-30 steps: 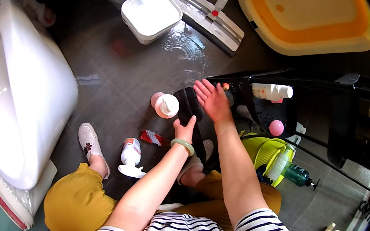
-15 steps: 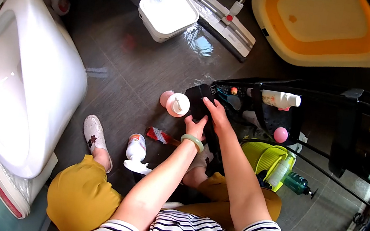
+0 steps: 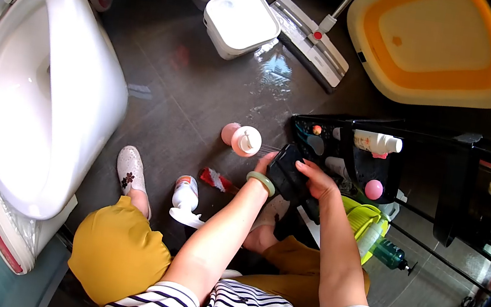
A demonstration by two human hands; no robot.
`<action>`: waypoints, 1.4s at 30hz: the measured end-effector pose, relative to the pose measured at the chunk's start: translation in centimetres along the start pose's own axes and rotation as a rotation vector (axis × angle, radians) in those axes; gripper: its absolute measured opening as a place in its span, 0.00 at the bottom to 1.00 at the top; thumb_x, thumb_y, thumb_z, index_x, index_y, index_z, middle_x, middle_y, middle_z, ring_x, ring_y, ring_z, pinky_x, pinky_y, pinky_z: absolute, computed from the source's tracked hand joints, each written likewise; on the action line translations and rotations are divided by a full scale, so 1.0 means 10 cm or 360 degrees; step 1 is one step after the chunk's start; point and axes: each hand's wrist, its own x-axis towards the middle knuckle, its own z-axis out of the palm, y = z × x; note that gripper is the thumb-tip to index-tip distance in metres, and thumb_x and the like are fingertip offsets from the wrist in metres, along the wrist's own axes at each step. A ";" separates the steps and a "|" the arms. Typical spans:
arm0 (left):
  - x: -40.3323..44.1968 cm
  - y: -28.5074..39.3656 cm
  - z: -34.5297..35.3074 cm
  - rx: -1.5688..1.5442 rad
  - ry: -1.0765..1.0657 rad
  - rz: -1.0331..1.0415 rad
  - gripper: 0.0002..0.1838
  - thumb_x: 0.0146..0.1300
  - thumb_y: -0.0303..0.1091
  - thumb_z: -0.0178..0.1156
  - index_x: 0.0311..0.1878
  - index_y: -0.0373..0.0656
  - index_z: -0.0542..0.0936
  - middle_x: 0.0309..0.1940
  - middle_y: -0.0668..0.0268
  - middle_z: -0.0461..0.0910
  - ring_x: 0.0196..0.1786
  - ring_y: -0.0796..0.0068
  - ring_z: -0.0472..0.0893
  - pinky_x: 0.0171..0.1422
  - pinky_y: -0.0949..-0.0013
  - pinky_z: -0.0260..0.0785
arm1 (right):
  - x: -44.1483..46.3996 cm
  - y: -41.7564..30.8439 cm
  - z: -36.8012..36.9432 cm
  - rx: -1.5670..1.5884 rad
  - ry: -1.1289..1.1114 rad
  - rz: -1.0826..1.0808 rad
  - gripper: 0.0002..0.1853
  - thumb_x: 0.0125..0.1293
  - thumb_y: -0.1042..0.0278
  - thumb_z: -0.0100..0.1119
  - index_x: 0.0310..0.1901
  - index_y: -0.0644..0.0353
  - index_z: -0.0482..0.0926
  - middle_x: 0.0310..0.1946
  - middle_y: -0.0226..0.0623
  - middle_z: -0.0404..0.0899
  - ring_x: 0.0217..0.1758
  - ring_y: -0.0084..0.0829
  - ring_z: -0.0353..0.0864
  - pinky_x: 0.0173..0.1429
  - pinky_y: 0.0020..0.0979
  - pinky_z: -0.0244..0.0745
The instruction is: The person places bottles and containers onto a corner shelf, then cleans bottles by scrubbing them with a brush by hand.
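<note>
Both of my hands are on a black square-headed shower head (image 3: 288, 171), held low over the floor in front of me. My left hand (image 3: 265, 164), below a pale green bangle (image 3: 262, 183), closes on its left side, its fingers partly hidden. From the right, my right hand (image 3: 318, 180) grips it with the thumb on top. Fine streaks like water spray show left of the head. Just beyond stands a pink pump bottle (image 3: 246, 142) with a white top. Nearer my feet are a white spray bottle (image 3: 185, 194) and a red brush (image 3: 215, 179).
A toilet (image 3: 72, 91) stands at left. Ahead are a white lidded bucket (image 3: 242, 21), a flat mop (image 3: 311, 42) and an orange-and-cream basin (image 3: 436, 45). At right, a black rack (image 3: 381, 123) lies with bottles inside, near a lime-green basket (image 3: 357, 214) and a green pump bottle (image 3: 389, 253).
The shower head has moved right and toward me, away from the rack's corner, and turned. My hands moved with it; my right hand shifted along it. The view has shifted slightly.
</note>
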 end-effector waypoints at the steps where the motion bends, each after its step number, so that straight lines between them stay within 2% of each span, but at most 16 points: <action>1: -0.03 0.00 0.03 0.0006 -0.0004 0.0003 0.19 0.68 0.35 0.34 0.47 0.41 0.75 0.44 0.60 0.79 0.45 0.63 0.78 0.52 0.62 0.71 | 0.05 0.03 -0.04 0.0000 -0.0003 -0.0007 0.49 0.48 0.49 0.69 0.66 0.64 0.52 0.60 0.41 0.63 0.63 0.34 0.61 0.66 0.35 0.55; 3: -0.08 0.01 0.11 0.0062 0.0242 0.0070 0.18 0.68 0.39 0.36 0.48 0.42 0.75 0.44 0.60 0.78 0.46 0.63 0.78 0.52 0.62 0.71 | 0.13 0.07 -0.11 0.0000 -0.0075 0.0027 0.51 0.47 0.48 0.69 0.66 0.64 0.51 0.62 0.42 0.61 0.64 0.35 0.60 0.66 0.35 0.55; 6: -0.09 0.00 0.16 -0.0035 0.0221 0.0146 0.17 0.65 0.40 0.45 0.41 0.35 0.76 0.39 0.56 0.79 0.39 0.61 0.80 0.49 0.63 0.74 | 0.13 0.01 -0.06 0.0020 -0.0044 -0.0023 0.51 0.47 0.48 0.69 0.66 0.63 0.52 0.62 0.42 0.60 0.65 0.35 0.59 0.66 0.36 0.55; 9: -0.06 0.03 0.18 0.0489 0.0293 0.0263 0.20 0.66 0.45 0.45 0.45 0.37 0.76 0.42 0.57 0.79 0.43 0.63 0.79 0.50 0.62 0.73 | 0.15 -0.03 0.00 0.0108 -0.0017 -0.0075 0.52 0.46 0.47 0.69 0.66 0.63 0.51 0.62 0.42 0.60 0.65 0.35 0.59 0.66 0.36 0.55; 14: -0.41 0.15 0.50 0.0208 0.0083 0.0088 0.31 0.64 0.59 0.42 0.60 0.45 0.66 0.57 0.62 0.70 0.59 0.64 0.70 0.62 0.53 0.61 | 0.07 -0.15 0.18 -0.0010 0.0335 -0.0132 0.51 0.46 0.46 0.69 0.66 0.64 0.53 0.62 0.43 0.61 0.64 0.35 0.61 0.64 0.34 0.57; 19: -0.36 0.03 0.39 0.0523 0.0377 0.0239 0.26 0.60 0.49 0.58 0.57 0.47 0.67 0.56 0.59 0.70 0.58 0.59 0.71 0.59 0.44 0.63 | 0.39 0.06 0.08 -0.0485 0.0376 -0.0326 0.44 0.48 0.40 0.63 0.60 0.66 0.64 0.59 0.46 0.65 0.63 0.36 0.64 0.64 0.31 0.59; 22: -0.39 0.06 0.42 0.0587 0.0576 0.0290 0.22 0.59 0.47 0.60 0.52 0.47 0.70 0.50 0.60 0.74 0.51 0.58 0.75 0.54 0.40 0.63 | 0.31 0.00 0.18 -0.0843 0.0516 -0.0468 0.37 0.49 0.47 0.62 0.57 0.64 0.67 0.55 0.46 0.69 0.58 0.37 0.68 0.60 0.34 0.63; 27: -0.34 0.20 0.36 0.0635 0.0260 0.0215 0.23 0.61 0.51 0.55 0.53 0.47 0.70 0.50 0.61 0.75 0.51 0.58 0.75 0.55 0.42 0.64 | -0.87 -0.31 0.64 -0.1983 0.0594 -0.0657 0.28 0.48 0.57 0.60 0.52 0.59 0.72 0.48 0.47 0.73 0.51 0.43 0.74 0.52 0.41 0.71; 31: -0.30 0.23 0.48 0.0618 0.0339 0.0228 0.24 0.63 0.54 0.51 0.56 0.50 0.68 0.53 0.64 0.73 0.54 0.59 0.74 0.56 0.47 0.65 | -2.16 -0.45 0.54 -0.2070 0.0540 -0.0751 0.22 0.57 0.59 0.56 0.54 0.56 0.72 0.50 0.40 0.73 0.54 0.40 0.72 0.54 0.37 0.70; 32: -0.27 0.28 0.43 0.0616 0.0429 0.0283 0.24 0.62 0.55 0.52 0.56 0.53 0.68 0.54 0.65 0.72 0.54 0.60 0.73 0.55 0.47 0.65 | -2.57 -0.43 0.39 -0.2025 0.0650 -0.0928 0.22 0.58 0.59 0.56 0.55 0.55 0.72 0.51 0.41 0.73 0.56 0.40 0.71 0.55 0.35 0.69; 33: -0.27 0.31 0.44 0.0664 0.0481 0.0298 0.24 0.62 0.54 0.51 0.56 0.53 0.68 0.54 0.65 0.73 0.54 0.60 0.74 0.55 0.47 0.66 | -3.12 -0.59 0.38 -0.1999 0.0833 -0.0564 0.22 0.58 0.59 0.56 0.54 0.55 0.72 0.52 0.41 0.73 0.54 0.40 0.72 0.56 0.35 0.68; 34: -0.28 0.31 0.46 0.0694 0.0508 0.0294 0.24 0.62 0.54 0.51 0.56 0.53 0.68 0.53 0.65 0.73 0.53 0.60 0.74 0.55 0.46 0.66 | -3.53 -0.52 0.09 -0.2155 0.1111 -0.0935 0.21 0.58 0.59 0.56 0.53 0.54 0.74 0.48 0.40 0.75 0.50 0.37 0.76 0.51 0.34 0.71; 36: -0.31 0.30 0.49 0.0745 0.0486 0.0283 0.23 0.63 0.54 0.51 0.56 0.52 0.68 0.53 0.65 0.74 0.52 0.60 0.75 0.54 0.46 0.66 | -4.42 -0.47 -0.56 -0.2026 0.1710 -0.1172 0.18 0.60 0.59 0.53 0.51 0.56 0.75 0.39 0.39 0.78 0.42 0.32 0.79 0.45 0.33 0.73; 39: -0.40 0.33 0.46 0.0783 0.0393 0.0179 0.24 0.64 0.54 0.49 0.56 0.50 0.70 0.53 0.63 0.75 0.53 0.58 0.75 0.56 0.47 0.67 | -5.82 -0.90 -0.91 -0.2321 0.3277 -0.0724 0.10 0.58 0.67 0.50 0.39 0.63 0.75 0.41 0.53 0.76 0.39 0.45 0.76 0.44 0.40 0.71; 41: -0.43 0.36 0.42 0.0859 0.0413 0.0175 0.24 0.64 0.54 0.49 0.56 0.50 0.70 0.53 0.63 0.75 0.53 0.58 0.75 0.55 0.48 0.68 | -6.65 -1.07 -1.42 -0.3291 0.3559 -0.0627 0.14 0.59 0.65 0.51 0.45 0.61 0.73 0.46 0.51 0.74 0.45 0.46 0.74 0.53 0.42 0.67; 42: -0.46 0.34 0.42 0.0898 0.0421 0.0200 0.24 0.64 0.53 0.49 0.57 0.50 0.70 0.52 0.63 0.75 0.52 0.58 0.76 0.55 0.47 0.68 | -6.86 -1.08 -1.60 -0.3296 0.3568 -0.0450 0.14 0.59 0.65 0.51 0.45 0.61 0.73 0.46 0.50 0.74 0.46 0.46 0.74 0.54 0.42 0.66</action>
